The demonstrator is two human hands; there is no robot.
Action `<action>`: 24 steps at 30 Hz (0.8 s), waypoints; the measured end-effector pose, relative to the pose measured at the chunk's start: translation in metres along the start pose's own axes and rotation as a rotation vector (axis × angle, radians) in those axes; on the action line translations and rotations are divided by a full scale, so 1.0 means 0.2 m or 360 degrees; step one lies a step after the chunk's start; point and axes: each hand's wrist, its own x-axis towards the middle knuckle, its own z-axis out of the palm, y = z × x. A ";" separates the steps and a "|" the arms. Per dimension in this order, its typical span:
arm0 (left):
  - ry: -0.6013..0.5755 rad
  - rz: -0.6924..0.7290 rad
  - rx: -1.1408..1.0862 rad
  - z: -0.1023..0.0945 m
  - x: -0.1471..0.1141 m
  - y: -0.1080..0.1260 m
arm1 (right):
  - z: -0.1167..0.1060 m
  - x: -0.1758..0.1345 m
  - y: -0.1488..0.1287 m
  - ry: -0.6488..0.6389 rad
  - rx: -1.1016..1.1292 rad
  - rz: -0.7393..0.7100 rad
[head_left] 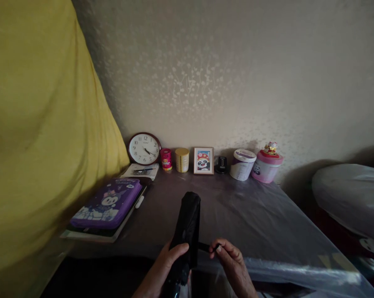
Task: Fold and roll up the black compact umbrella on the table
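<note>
A folded black umbrella [188, 215] is tilted upward in front of me, over the near edge of the table. My left hand [170, 260] is wrapped round its lower part, thumb across the cloth. A short black strap [203, 247] sticks out from the umbrella's right side. My right hand [228, 258] pinches the free end of this strap between thumb and fingers. The bottom of the umbrella, near the lower frame edge, is dark and partly hidden by my left hand.
Covering the table [236, 219] is a clear plastic sheet. Purple case [107, 205] lies on a board at left. Along the wall stand a clock [144, 148], red can [166, 159], yellow can [182, 160], panda picture [203, 160], white tub [242, 165] and pink tub [266, 167]. Yellow curtain [44, 124] hangs left.
</note>
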 end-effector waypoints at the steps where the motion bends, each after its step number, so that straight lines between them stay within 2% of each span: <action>1: -0.0020 0.0024 0.0024 0.00 0.00 0.00 | 0.00 0.00 -0.01 0.0007 0.0002 -0.0009; 3: -0.0070 0.0095 0.0075 0.01 0.01 0.00 | 0.02 0.01 -0.05 -0.0041 -0.0037 -0.0051; 7: -0.0117 0.0321 0.0097 0.04 0.03 0.00 | 0.08 0.05 -0.17 -0.0290 -0.0215 -0.0216; 12: -0.0020 0.0393 0.0144 0.05 0.04 0.03 | 0.12 0.10 -0.22 -0.0535 -0.0409 -0.0363; 20: 0.0021 0.0506 0.0271 0.03 0.05 -0.01 | 0.14 0.13 -0.17 -0.0539 -0.0720 -0.0399; 24: 0.0001 0.0550 0.0337 0.02 0.06 -0.03 | 0.17 0.12 -0.18 -0.0527 -0.0755 -0.0420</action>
